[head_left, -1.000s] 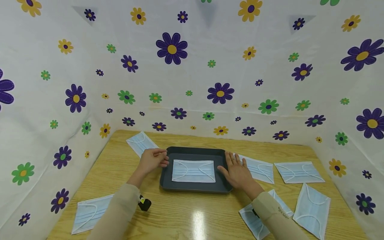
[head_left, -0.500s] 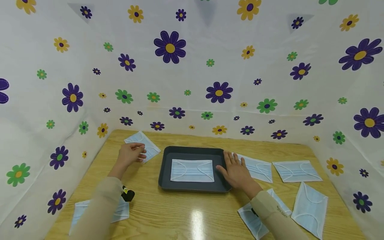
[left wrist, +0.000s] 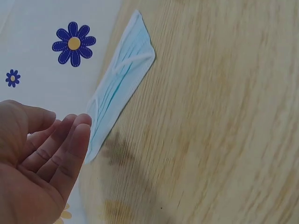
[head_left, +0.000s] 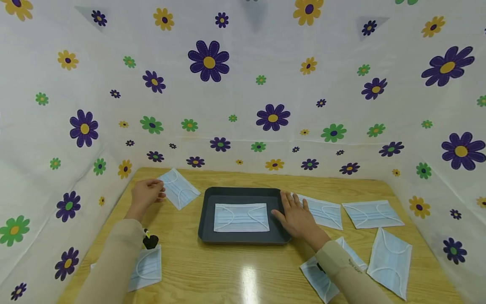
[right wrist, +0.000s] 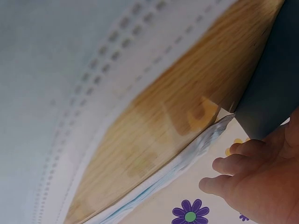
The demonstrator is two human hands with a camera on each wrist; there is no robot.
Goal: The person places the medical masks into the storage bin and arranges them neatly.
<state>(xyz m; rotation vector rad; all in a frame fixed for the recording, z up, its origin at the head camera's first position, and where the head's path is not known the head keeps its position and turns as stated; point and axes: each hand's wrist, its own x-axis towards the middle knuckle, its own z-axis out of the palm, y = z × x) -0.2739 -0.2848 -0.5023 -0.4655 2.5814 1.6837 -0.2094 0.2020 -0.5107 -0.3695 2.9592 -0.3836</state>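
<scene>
A dark grey tray (head_left: 243, 241) lies mid-table with a light blue face mask (head_left: 241, 218) flat inside it. My right hand (head_left: 298, 217) rests at the tray's right rim with its fingers straight. At the back left, my left hand (head_left: 146, 195) is beside a tilted face mask (head_left: 179, 188), fingertips near its left corner. In the left wrist view the left fingers (left wrist: 77, 140) are loosely bent, thumb apart from them, with nothing between. In the right wrist view, the right fingers (right wrist: 229, 170) are beside the tray wall (right wrist: 275, 79).
Right of the tray lie several more masks, among them a back mask (head_left: 322, 211), a far-right mask (head_left: 373, 213) and a front-right mask (head_left: 391, 261). Another mask (head_left: 148, 268) is partly under the left sleeve (head_left: 114, 261). A flowered cloth (head_left: 243, 93) encloses the wooden table (head_left: 212, 274).
My left hand has moved left from the tray's left rim, across the back-left mask to its far left side. The right hand stays at the tray's right rim.
</scene>
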